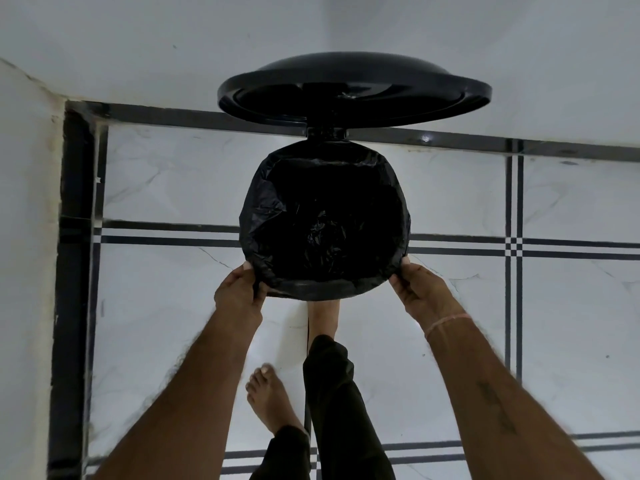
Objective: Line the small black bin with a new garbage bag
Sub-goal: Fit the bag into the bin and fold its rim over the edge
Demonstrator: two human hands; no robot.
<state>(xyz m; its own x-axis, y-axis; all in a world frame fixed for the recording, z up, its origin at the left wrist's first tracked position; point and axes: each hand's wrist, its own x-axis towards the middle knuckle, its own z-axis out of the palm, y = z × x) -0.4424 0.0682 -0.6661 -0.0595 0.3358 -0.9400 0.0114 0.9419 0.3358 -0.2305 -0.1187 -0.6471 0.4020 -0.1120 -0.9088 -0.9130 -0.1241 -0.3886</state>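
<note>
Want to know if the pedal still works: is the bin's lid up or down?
Up. The lid stands raised behind the bag-lined opening.

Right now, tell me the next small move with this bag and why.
Probably tug the garbage bag edge a little further down over the near rim, then let go. The left hand and right hand both pinch the folded-over edge at the front of the bin, the bag already wraps the far rim, and the lid stands open.
</note>
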